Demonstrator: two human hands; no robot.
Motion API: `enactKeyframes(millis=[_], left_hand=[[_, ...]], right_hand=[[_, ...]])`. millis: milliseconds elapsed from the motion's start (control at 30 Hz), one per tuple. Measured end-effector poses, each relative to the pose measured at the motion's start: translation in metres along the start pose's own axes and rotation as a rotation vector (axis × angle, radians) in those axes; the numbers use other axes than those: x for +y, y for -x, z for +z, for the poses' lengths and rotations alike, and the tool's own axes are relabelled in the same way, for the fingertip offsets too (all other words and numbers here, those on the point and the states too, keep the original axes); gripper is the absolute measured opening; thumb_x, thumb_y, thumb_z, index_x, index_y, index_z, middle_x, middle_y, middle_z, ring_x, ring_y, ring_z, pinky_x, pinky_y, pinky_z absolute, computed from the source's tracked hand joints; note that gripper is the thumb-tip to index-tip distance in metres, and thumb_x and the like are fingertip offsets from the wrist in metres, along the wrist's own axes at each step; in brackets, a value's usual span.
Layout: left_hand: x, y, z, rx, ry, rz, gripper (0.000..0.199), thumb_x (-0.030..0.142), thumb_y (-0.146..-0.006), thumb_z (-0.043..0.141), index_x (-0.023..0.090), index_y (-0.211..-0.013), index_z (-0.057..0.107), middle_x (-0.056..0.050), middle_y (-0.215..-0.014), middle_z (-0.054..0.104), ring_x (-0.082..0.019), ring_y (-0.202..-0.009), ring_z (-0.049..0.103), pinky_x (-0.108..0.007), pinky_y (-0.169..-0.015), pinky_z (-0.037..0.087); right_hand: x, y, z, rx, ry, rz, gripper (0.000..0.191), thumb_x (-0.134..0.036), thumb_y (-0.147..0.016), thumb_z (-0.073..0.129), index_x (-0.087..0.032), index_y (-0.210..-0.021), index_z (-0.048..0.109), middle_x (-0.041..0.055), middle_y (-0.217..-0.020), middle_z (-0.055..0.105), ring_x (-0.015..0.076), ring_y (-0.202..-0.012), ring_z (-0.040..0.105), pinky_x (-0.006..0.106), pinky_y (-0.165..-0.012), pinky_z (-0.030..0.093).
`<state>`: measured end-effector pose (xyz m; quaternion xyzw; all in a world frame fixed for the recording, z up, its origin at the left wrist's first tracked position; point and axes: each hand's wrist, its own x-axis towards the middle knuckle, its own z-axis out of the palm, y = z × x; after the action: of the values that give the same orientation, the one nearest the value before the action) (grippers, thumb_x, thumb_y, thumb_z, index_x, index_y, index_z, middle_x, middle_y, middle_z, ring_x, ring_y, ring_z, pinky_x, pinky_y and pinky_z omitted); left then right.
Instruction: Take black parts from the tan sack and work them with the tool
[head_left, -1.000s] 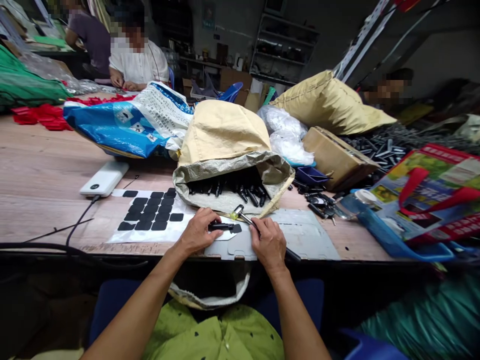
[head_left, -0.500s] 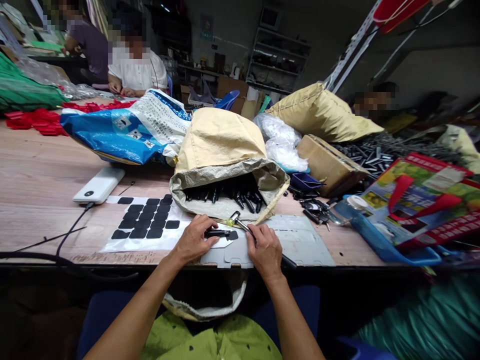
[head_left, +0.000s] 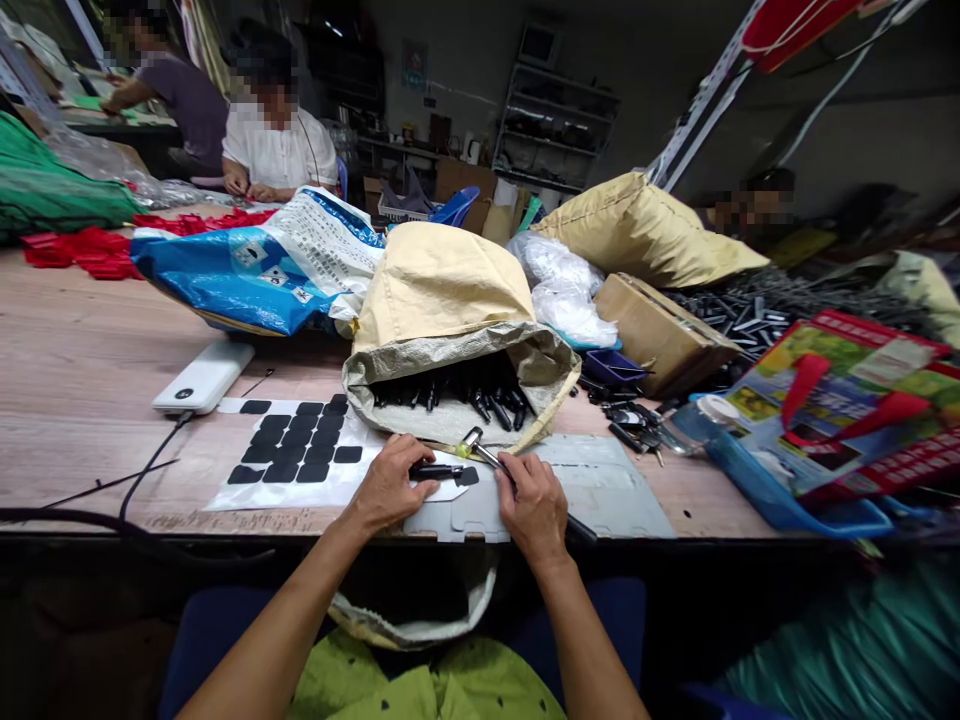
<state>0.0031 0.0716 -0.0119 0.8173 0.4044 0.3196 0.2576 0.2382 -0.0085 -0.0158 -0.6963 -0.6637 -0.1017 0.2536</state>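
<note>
One black tube juts rightward from the pinching thumb and fingers of the left hand in the head view, while the right hand clasps a metal-headed tool, its head near the tube's free end.

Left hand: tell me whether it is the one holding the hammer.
No, the left hand grips a black cylindrical part; the right hand holds the hammer.

Both forearms stretch forward, converging, with the hands curled and apart.
</note>
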Motion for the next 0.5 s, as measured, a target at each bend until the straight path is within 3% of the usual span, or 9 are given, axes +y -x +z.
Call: enactKeyframes(millis=[500], left_hand=[[-0.0058,-0.0018,0.002,-0.002,0.027,-0.027,0.01,0.018,-0.075,0.072,0.021,-0.085,0.069,-0.003,-0.087,0.062,-0.022,-0.092,0.055,-0.035,-0.082,0.047]], right_hand=[[0.0,-0.0032,-0.0034,-0.02,-0.015,-0.004,0.026,-0.024,-0.092,0.06,-0.023,-0.116,0.069,0.0056,-0.095,0.062,0.0213,-0.091,0.052,0.033,-0.082,0.04]])
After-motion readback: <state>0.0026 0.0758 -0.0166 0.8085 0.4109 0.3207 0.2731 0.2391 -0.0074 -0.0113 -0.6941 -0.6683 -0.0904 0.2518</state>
